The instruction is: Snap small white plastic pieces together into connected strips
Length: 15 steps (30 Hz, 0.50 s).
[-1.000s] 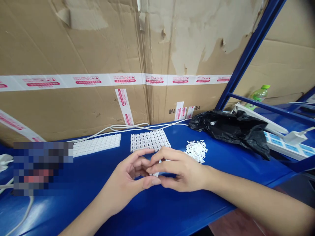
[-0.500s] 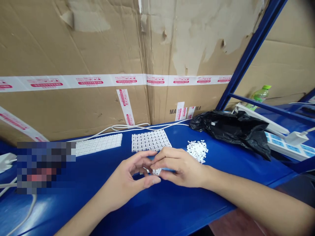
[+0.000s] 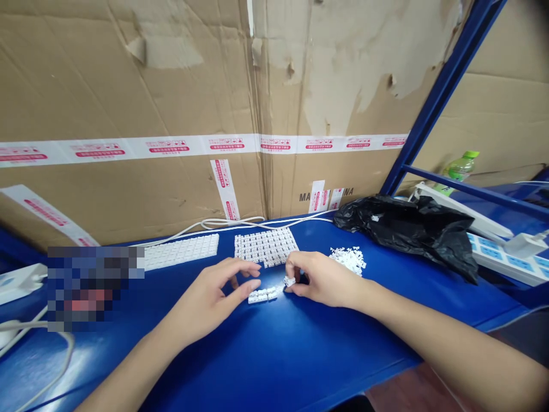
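My right hand (image 3: 319, 278) pinches a small white plastic piece (image 3: 289, 281) between thumb and fingertips, just above the blue tabletop (image 3: 257, 355). My left hand (image 3: 223, 289) holds nothing; its thumb and fingers are apart. Close to its thumb tip lies a short row of white plastic pieces (image 3: 262, 295), with a gap between it and my right hand. Behind both hands, a larger block of white pieces (image 3: 266, 246) is laid out in tight rows. Beyond my right wrist sits a loose heap of small white parts (image 3: 349, 260), partly covered by the hand.
A flat white gridded panel (image 3: 184, 252) lies at the back left, beside a blurred-out patch. A crumpled black plastic bag (image 3: 407, 232) and a white power strip (image 3: 501, 257) are on the right. White cables (image 3: 231, 222) run along the cardboard (image 3: 184, 189) behind.
My hands have moved apart, uncovering the short row of pieces on the table. My right hand has shifted slightly up and right with a piece. The whole view has shifted a little.
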Each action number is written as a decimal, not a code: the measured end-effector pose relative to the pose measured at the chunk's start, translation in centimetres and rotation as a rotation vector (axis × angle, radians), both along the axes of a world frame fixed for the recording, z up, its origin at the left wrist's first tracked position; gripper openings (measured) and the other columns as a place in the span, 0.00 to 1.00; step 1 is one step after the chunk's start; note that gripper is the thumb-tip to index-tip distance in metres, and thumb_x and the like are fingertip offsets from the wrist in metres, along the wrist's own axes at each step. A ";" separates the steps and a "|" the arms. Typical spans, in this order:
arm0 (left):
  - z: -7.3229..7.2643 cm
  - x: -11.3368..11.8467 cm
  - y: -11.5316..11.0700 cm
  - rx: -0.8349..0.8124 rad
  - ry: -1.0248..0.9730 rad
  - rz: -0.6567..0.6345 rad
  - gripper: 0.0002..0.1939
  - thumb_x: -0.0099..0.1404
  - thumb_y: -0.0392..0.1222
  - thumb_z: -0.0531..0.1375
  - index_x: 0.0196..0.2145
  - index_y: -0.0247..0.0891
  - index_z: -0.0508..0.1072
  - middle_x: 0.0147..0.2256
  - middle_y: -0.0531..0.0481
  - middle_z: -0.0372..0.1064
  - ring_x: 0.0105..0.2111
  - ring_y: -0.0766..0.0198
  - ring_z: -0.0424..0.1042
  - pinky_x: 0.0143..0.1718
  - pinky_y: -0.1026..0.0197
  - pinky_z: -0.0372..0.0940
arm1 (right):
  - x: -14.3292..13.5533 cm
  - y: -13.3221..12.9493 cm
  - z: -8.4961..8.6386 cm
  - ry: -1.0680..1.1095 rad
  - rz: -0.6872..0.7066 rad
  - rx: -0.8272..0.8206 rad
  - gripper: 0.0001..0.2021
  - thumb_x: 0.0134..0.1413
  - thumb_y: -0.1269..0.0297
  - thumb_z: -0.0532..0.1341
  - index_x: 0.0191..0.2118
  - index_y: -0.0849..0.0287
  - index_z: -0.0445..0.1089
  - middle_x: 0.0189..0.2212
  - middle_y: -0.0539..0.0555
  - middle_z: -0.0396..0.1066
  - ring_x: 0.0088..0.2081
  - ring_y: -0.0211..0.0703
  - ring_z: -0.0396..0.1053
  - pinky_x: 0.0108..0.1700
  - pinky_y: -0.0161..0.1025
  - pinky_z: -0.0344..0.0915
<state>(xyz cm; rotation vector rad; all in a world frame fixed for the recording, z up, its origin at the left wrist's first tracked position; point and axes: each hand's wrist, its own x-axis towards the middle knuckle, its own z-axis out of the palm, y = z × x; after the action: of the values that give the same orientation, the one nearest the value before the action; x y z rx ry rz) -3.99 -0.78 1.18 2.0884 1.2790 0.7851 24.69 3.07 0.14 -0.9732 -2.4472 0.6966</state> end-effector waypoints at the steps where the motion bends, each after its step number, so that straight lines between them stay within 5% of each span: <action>1: 0.0 0.1 -0.1 0.027 0.043 -0.046 0.14 0.75 0.53 0.65 0.52 0.49 0.84 0.49 0.46 0.82 0.42 0.54 0.79 0.32 0.62 0.73 | 0.0 0.1 0.1 -0.003 0.007 -0.034 0.11 0.58 0.73 0.74 0.38 0.57 0.71 0.35 0.49 0.75 0.37 0.41 0.73 0.39 0.36 0.63; 7: -0.6 0.4 -0.4 0.094 0.153 -0.141 0.14 0.74 0.49 0.65 0.55 0.48 0.84 0.45 0.46 0.80 0.40 0.55 0.78 0.42 0.56 0.75 | 0.4 0.1 0.9 -0.067 0.065 -0.099 0.18 0.53 0.59 0.81 0.42 0.57 0.75 0.35 0.49 0.75 0.36 0.42 0.72 0.36 0.36 0.63; 15: -1.6 1.1 -0.3 0.073 0.148 -0.111 0.14 0.71 0.45 0.67 0.53 0.49 0.84 0.44 0.48 0.82 0.35 0.58 0.78 0.41 0.57 0.73 | -0.2 0.0 0.1 0.021 0.123 -0.081 0.10 0.60 0.69 0.75 0.43 0.58 0.75 0.32 0.47 0.73 0.32 0.38 0.69 0.35 0.34 0.62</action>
<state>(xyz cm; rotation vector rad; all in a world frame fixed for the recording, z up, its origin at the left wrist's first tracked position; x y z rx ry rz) -2.89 -1.10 -0.45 2.2909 1.2145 0.6474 24.46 3.06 0.24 -0.8451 -2.4939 0.8495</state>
